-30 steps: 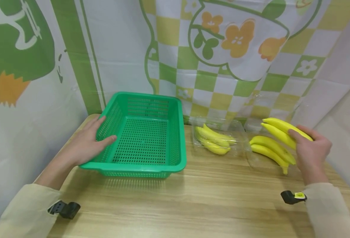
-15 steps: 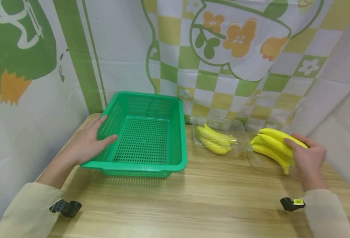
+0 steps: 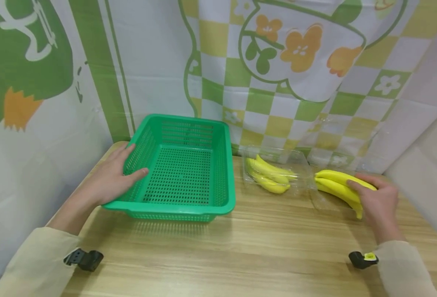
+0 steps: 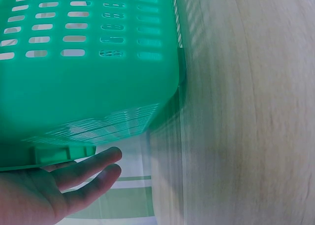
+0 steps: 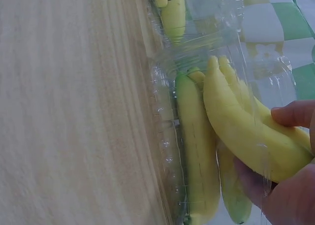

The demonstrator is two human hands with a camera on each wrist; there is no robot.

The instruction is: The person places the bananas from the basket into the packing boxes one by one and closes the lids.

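My left hand (image 3: 111, 179) holds the left rim of a green perforated basket (image 3: 229, 165). Its thumb lies over the inside, and straight fingers show under the rim in the left wrist view. On the right, my right hand (image 3: 379, 202) grips a pair of yellow bananas (image 5: 246, 121), thumb on one side and fingers on the other. Those bananas sit low within a clear plastic container (image 5: 165, 107), against more bananas (image 5: 199, 156) lying in it. The palm and the fingers beneath the pair are partly hidden.
A second clear container (image 3: 246, 181) with several bananas (image 3: 272, 187) stands between the basket and the right-hand container. Wood-grain table (image 3: 240, 255) spreads in front. A patterned cloth (image 3: 218, 74) hangs close behind.
My right hand has lowered the pair of bananas leftward, from above the right container down onto the bananas there. The left hand and basket hold their place.
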